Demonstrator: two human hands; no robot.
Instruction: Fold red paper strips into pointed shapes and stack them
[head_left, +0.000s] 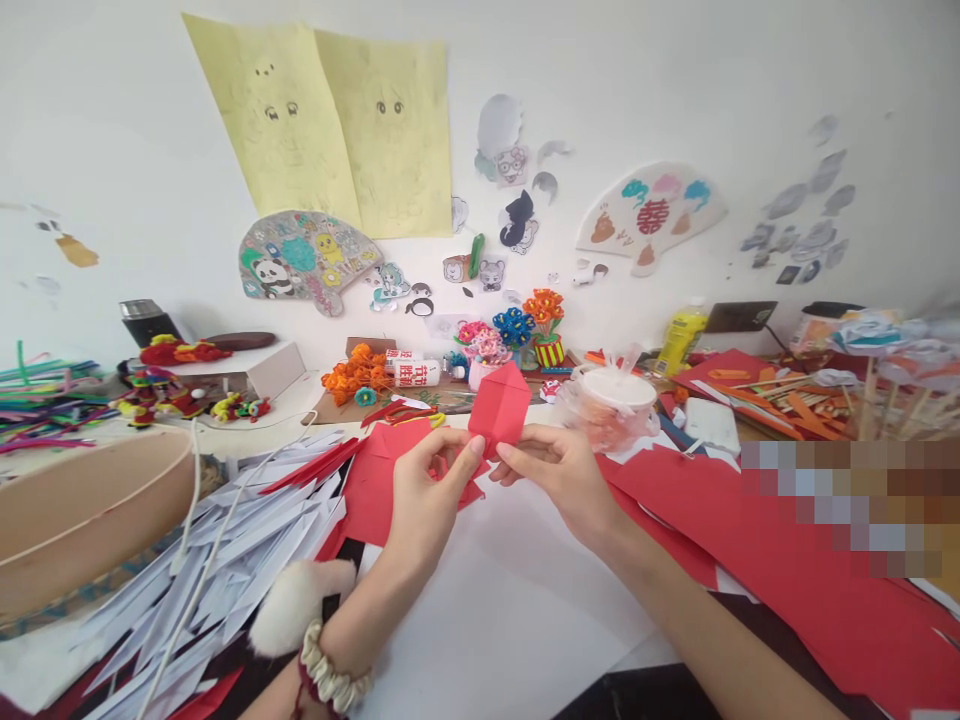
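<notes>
A small folded piece of red paper (501, 405) is held up in front of me, its top coming to a point and fold lines showing across it. My left hand (435, 475) pinches its lower left edge between thumb and fingers. At the lower right edge, my right hand (551, 465) grips it the same way. Beneath the hands lies a large white sheet (502, 600). Red paper sheets (375, 480) lie just beyond and left of my left hand, partly hidden by it.
Folded white paper strips (247, 540) heap up on the left beside a beige basin (90, 500). Large red sheets (720, 510) spread to the right. A lidded plastic tub (615, 395), a yellow bottle (681, 338) and craft flowers (514, 328) stand along the back. A white cable (199, 570) crosses the strips.
</notes>
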